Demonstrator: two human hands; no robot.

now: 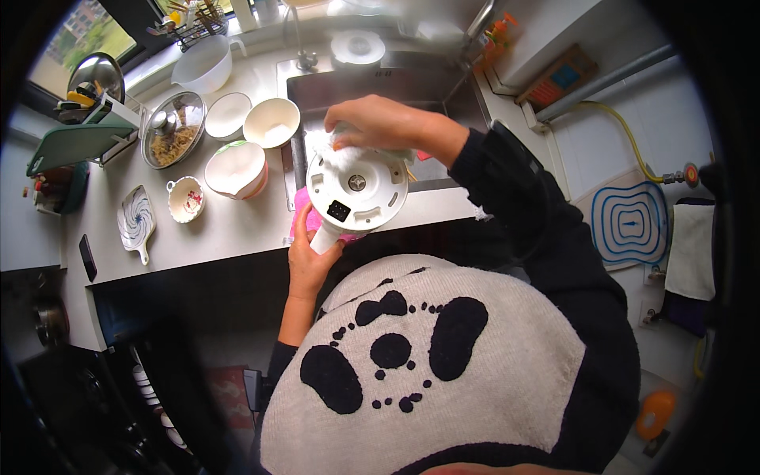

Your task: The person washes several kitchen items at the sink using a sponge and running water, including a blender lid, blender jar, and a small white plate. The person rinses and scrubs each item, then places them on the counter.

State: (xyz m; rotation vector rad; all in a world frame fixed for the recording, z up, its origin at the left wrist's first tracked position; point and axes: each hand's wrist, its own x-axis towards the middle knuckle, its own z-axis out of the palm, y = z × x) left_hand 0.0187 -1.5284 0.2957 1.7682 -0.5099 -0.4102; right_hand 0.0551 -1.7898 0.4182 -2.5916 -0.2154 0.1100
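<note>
My left hand (310,256) grips the handle of a white round kitchen appliance jug (358,190), held at the front edge of the sink. The jug's flat underside faces me, with a metal coupling at its centre and a black socket near the handle. My right hand (377,124) is above its far rim, closed on a whitish cloth (341,155) that touches the jug; part of the cloth is hidden by my fingers. A pink cloth (301,217) lies on the counter edge behind the handle.
The steel sink (380,89) lies beyond my hands, its faucet (306,59) at the back. On the left counter stand a cream bowl (271,123), a lipped bowl (236,169), a small handled bowl (186,199), a glass-lidded dish of food (172,133) and a leaf-patterned plate (136,219).
</note>
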